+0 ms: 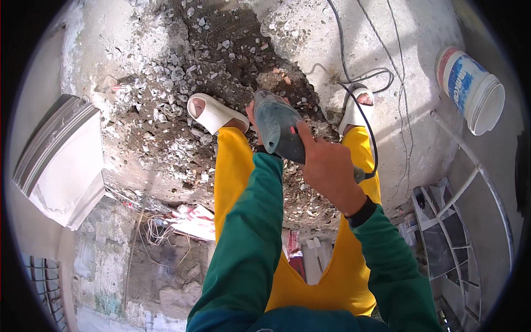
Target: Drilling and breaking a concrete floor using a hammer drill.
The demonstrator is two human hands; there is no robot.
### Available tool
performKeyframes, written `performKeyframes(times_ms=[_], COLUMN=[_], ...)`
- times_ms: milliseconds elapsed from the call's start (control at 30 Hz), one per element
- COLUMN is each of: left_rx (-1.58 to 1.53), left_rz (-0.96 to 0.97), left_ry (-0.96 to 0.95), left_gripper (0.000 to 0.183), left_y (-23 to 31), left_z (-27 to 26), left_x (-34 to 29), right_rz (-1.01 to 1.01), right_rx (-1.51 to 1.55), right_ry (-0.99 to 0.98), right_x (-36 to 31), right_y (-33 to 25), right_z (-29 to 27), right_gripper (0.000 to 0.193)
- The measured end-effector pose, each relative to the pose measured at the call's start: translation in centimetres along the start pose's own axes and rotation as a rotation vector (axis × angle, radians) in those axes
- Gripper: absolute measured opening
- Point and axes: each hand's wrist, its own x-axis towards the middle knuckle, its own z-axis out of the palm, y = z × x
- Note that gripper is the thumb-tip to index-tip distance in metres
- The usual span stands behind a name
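Note:
A dark green-grey hammer drill point(280, 124) hangs between my legs, its front end pointing away over the broken floor. My right hand point(330, 169) is wrapped round its rear handle. My left hand point(252, 115) is closed at its front left side, mostly hidden behind the tool's body. No bit can be made out beneath the drill. From the handle's end a black cord point(371, 145) curves up past my right foot. Grey concrete chunks point(174, 77) and dark soil point(235, 55) lie under and ahead of the drill.
My feet stand in white slides point(214, 113) on either side of the broken patch. A white and blue bucket point(470, 88) is at the right, near a metal ladder-like frame point(459, 249). Pale stacked panels point(69, 166) stand left. Coiled wire point(159, 232) lies behind me.

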Motion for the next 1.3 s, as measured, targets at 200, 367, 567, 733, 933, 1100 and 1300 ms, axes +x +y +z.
performKeyframes(times_ms=[200, 367, 567, 733, 933, 1100, 1300], left_rx=[-0.018, 0.016, 0.215, 0.227, 0.104, 0.115, -0.09], left_rz=[-0.087, 0.056, -0.069, -0.109, -0.172, -0.168, -0.07], left_ry=[-0.007, 0.015, 0.208, 0.223, 0.059, -0.037, -0.014], left_gripper=[0.051, 0.051, 0.045, 0.047, 0.06, 0.059, 0.051], left_y=[-1.0, 0.3, -3.8, -10.2, -7.0, -4.6, -7.0], left_z=[-3.9, -4.0, 1.2, 2.9, 5.8, 5.2, 6.2], left_x=[4.4, 6.3, 7.8, 0.8, -1.0, 6.5, 11.1], right_rz=[-0.073, -0.012, 0.417, 0.549, 0.337, 0.49, 0.25], right_rx=[-0.261, -0.015, 0.375, 0.512, 0.291, 0.158, 0.194], right_ry=[0.056, 0.005, 0.08, 0.109, 0.252, 0.092, 0.102], right_x=[4.8, 9.7, 1.9, -8.6, -7.5, 1.0, 4.4], right_y=[-10.4, -7.8, 7.4, 6.6, -1.1, 0.9, 8.5], right_z=[4.7, 3.5, 4.3, 1.6, 1.7, 1.9, -4.0], right_gripper=[0.045, 0.05, 0.066, 0.072, 0.079, 0.075, 0.066])
